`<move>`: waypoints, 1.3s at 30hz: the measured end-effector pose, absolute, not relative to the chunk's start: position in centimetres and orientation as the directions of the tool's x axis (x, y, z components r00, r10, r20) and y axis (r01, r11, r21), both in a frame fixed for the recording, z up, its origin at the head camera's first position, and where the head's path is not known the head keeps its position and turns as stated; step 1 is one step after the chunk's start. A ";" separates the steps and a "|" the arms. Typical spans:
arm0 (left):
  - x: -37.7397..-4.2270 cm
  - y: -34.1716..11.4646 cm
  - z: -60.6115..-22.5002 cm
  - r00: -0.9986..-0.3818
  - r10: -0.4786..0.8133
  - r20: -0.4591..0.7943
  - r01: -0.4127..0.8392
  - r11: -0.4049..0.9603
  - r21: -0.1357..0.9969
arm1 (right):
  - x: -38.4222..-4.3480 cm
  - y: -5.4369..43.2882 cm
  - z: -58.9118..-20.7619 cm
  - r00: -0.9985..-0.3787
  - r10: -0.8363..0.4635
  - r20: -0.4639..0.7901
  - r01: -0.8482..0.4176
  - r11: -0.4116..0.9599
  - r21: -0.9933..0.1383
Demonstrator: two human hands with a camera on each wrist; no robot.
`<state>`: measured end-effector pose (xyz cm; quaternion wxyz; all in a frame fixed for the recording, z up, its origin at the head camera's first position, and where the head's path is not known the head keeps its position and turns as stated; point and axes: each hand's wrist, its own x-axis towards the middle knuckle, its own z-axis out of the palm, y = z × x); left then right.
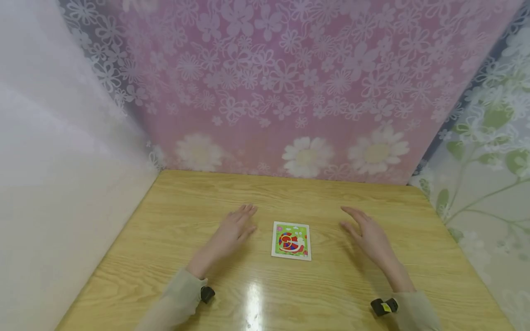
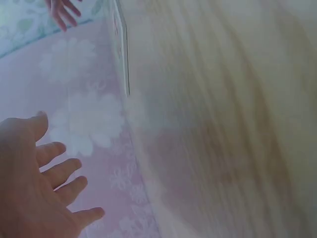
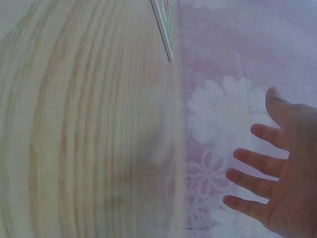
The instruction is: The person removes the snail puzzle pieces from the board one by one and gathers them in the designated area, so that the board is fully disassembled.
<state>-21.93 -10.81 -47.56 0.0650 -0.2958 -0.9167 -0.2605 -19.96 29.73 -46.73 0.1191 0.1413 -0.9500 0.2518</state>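
Note:
A small square puzzle board point(image 1: 291, 241) with a picture of a snail on green lies flat on the table, between the two hands. To its left, my left hand point(image 1: 232, 234) is held over the wood with fingers extended and nothing in it. On the other side, farther from the board, my right hand point(image 1: 371, 241) is likewise empty, its fingers spread and slightly bent. Neither hand touches the board. In the left wrist view the board's edge point(image 2: 123, 49) shows beyond the hand; the right wrist view shows its white edge point(image 3: 163, 32) too.
The wooden table point(image 1: 165, 230) meets a pink flowered cloth point(image 1: 265, 92) at the back. A white surface point(image 1: 74, 161) rises at the left, and a leaf-patterned cloth point(image 1: 488, 161) hangs at the right. Dark bands point(image 1: 207, 294) sit on both wrists.

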 end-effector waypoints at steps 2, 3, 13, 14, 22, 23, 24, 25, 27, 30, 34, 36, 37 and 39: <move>-21.4 -10.1 -47.8 -0.812 0.534 0.234 0.579 0.690 0.435 | -20.1 29.6 -47.0 -0.939 -0.221 0.264 -0.327 0.812 -0.484; -21.2 -9.8 -47.9 -0.807 0.552 0.211 0.584 0.691 0.426 | -20.2 29.6 -47.1 -0.942 -0.227 0.246 -0.324 0.799 -0.506; -18.7 -7.3 -49.3 -0.704 0.710 0.003 0.676 0.669 0.309 | -21.0 28.8 -47.9 -0.942 -0.249 0.226 -0.336 0.738 -0.585; -18.5 -7.0 -49.4 -0.694 0.720 -0.007 0.685 0.662 0.305 | -21.1 28.7 -47.9 -0.939 -0.257 0.227 -0.343 0.724 -0.599; -17.5 -5.7 -49.4 -0.663 0.744 -0.076 0.699 0.653 0.292 | -22.1 28.1 -48.2 -0.933 -0.302 0.193 -0.340 0.573 -0.746; -17.4 -5.6 -49.4 -0.663 0.745 -0.077 0.701 0.653 0.286 | -22.2 28.1 -48.3 -0.936 -0.297 0.187 -0.330 0.562 -0.758; -17.4 -5.5 -49.5 -0.663 0.744 -0.078 0.701 0.655 0.283 | -22.3 28.1 -48.4 -0.939 -0.292 0.183 -0.322 0.552 -0.769; -17.3 -5.5 -49.5 -0.664 0.744 -0.077 0.703 0.657 0.272 | -22.5 28.0 -48.5 -0.940 -0.288 0.183 -0.318 0.545 -0.776; -17.3 -5.4 -49.5 -0.665 0.743 -0.082 0.707 0.661 0.250 | -22.7 27.8 -48.6 -0.940 -0.288 0.182 -0.316 0.538 -0.782; -17.2 -5.3 -49.6 -0.665 0.739 -0.107 0.708 0.669 0.226 | -23.1 27.4 -48.8 -0.936 -0.295 0.190 -0.326 0.527 -0.785; -17.3 -5.2 -49.5 -0.668 0.732 -0.134 0.699 0.679 0.227 | -23.7 26.6 -48.7 -0.933 -0.313 0.178 -0.321 0.495 -0.807; -17.4 -5.1 -49.4 -0.672 0.727 -0.138 0.692 0.684 0.233 | -24.0 26.2 -48.7 -0.930 -0.327 0.166 -0.313 0.471 -0.825; -17.5 -5.0 -49.4 -0.674 0.726 -0.139 0.690 0.685 0.234 | -24.2 26.0 -48.7 -0.929 -0.333 0.159 -0.306 0.456 -0.836; -17.5 -4.9 -49.1 -0.675 0.724 -0.142 0.688 0.687 0.236 | -24.5 25.5 -48.6 -0.928 -0.344 0.142 -0.290 0.431 -0.855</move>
